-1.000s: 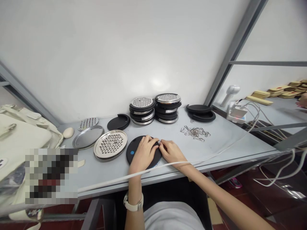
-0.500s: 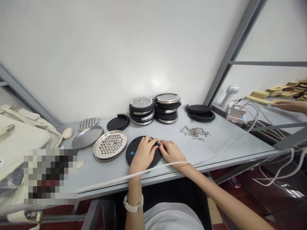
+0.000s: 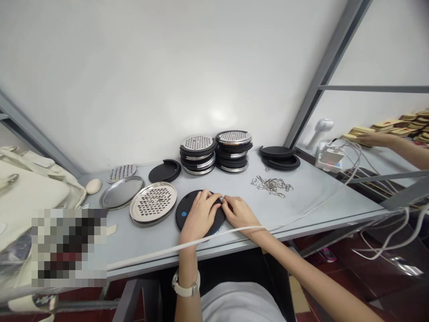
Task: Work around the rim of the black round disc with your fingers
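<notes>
A round black disc (image 3: 182,223) with a blue dot lies near the table's front edge. My left hand (image 3: 202,212) rests over it, holding it down, fingers curled and thumb toward its right rim. At that rim, my right hand (image 3: 239,212) pinches a small metal clip (image 3: 221,199), mostly covered by the fingertips of both hands. To the left is a round metal grater (image 3: 154,203) with triangular holes. Farther back, a black holder (image 3: 164,171) with a cut-out rim lies flat. Loose metal clips (image 3: 273,184) form a small heap to the right.
Two stacks of graters in black holders (image 3: 198,154) stand by the wall, with more black holders (image 3: 279,158) to their right. A white cable (image 3: 150,256) crosses the front over my forearms. A cream bag (image 3: 33,183) sits left; another person's hand (image 3: 375,139) touches yellow pieces at right.
My hands stay almost still on the disc and clip. At the far right, the other person's hand has moved left and slightly up over the yellow pieces.
</notes>
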`<state>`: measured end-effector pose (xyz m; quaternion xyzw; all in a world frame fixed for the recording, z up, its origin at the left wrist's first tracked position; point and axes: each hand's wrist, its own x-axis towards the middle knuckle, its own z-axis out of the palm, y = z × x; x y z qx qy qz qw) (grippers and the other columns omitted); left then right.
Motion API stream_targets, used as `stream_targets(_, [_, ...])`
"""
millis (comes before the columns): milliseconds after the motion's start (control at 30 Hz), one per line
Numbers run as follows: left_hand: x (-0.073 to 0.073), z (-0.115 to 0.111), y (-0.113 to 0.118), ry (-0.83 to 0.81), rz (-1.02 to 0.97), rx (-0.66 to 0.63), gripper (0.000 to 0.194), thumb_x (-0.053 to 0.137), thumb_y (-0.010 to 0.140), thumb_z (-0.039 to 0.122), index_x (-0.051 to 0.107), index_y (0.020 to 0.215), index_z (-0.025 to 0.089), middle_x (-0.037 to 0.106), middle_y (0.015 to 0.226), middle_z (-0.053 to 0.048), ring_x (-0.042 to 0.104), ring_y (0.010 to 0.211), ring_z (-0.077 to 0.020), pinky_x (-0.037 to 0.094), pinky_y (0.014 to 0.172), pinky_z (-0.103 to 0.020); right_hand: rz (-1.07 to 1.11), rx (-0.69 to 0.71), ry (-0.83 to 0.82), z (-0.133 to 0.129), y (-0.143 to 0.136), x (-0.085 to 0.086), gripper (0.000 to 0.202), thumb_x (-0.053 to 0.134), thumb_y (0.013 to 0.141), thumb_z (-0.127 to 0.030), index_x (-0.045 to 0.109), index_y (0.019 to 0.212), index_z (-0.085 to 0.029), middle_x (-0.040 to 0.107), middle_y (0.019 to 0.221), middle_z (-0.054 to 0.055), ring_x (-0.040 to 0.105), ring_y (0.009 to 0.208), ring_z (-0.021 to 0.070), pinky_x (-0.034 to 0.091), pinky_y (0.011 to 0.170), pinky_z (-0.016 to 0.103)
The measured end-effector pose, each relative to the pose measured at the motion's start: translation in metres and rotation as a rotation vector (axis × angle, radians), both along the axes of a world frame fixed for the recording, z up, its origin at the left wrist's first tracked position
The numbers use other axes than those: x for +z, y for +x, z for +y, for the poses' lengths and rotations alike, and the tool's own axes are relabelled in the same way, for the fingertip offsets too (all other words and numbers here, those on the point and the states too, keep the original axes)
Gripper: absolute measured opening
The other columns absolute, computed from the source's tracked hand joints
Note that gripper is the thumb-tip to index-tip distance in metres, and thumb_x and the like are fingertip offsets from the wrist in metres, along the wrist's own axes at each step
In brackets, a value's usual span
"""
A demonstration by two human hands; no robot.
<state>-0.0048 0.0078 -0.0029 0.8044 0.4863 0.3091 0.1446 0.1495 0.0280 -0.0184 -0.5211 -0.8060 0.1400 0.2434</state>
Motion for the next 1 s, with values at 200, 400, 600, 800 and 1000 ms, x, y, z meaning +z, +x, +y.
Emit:
stream_targets(200, [0.0007, -0.0008, 0.0001, 0.001, -0.006, 0.002, 0.027, 0.044, 0.095, 0.018, 0.056, 0.118, 0.025, 0.051, 0.101, -0.005, 0.049, 0.100, -0.0213, 0.043, 0.092, -0.038, -0.008, 0.001, 0.008, 0.0006, 0.0007, -0.0014, 0.027, 0.035, 0.094, -0.019, 0.057, 0.079, -0.017, 0.066, 0.071, 0.004, 0.060, 0.069, 0.0166, 0.037, 0.070, 0.024])
stream_targets(400, [0.0008, -0.0003, -0.0004, 0.001, -0.002, 0.003, 0.028, 0.044, 0.095, 0.018, 0.056, 0.119, 0.025, 0.051, 0.101, -0.005, 0.049, 0.100, -0.0214, 0.043, 0.092, -0.038, -0.004, 0.008, 0.009, 0.0001, -0.0001, -0.0005, 0.027, 0.035, 0.094, -0.020, 0.057, 0.079, -0.017, 0.065, 0.070, 0.004, 0.059, 0.068, 0.0164, 0.037, 0.069, 0.024])
stream_targets(600, [0.0003, 0.0001, -0.0004, -0.004, 0.000, 0.000, 0.027, 0.044, 0.095, 0.019, 0.056, 0.119, 0.025, 0.051, 0.100, -0.005, 0.049, 0.099, -0.0218, 0.044, 0.091, -0.040, -0.005, 0.005, 0.022, 0.0013, 0.0008, -0.0038, 0.026, 0.036, 0.094, -0.020, 0.059, 0.081, -0.017, 0.067, 0.073, 0.005, 0.061, 0.071, 0.0168, 0.038, 0.070, 0.025])
stream_targets(800, [0.0005, -0.0002, 0.0001, -0.003, 0.003, 0.003, 0.027, 0.044, 0.095, 0.019, 0.055, 0.118, 0.025, 0.051, 0.101, -0.005, 0.048, 0.099, -0.0217, 0.043, 0.092, -0.039, -0.017, 0.002, 0.025, 0.0014, 0.0006, -0.0030, 0.027, 0.036, 0.094, -0.020, 0.058, 0.080, -0.017, 0.066, 0.071, 0.005, 0.060, 0.070, 0.0170, 0.037, 0.070, 0.025])
stream_targets(1000, [0.0003, 0.0005, -0.0002, -0.006, 0.011, 0.004, 0.028, 0.044, 0.095, 0.017, 0.055, 0.119, 0.025, 0.051, 0.100, -0.005, 0.048, 0.100, -0.0216, 0.043, 0.092, -0.038, -0.001, 0.007, 0.024, 0.0010, 0.0007, -0.0028, 0.027, 0.036, 0.094, -0.020, 0.058, 0.080, -0.017, 0.066, 0.072, 0.005, 0.060, 0.070, 0.0169, 0.037, 0.069, 0.025])
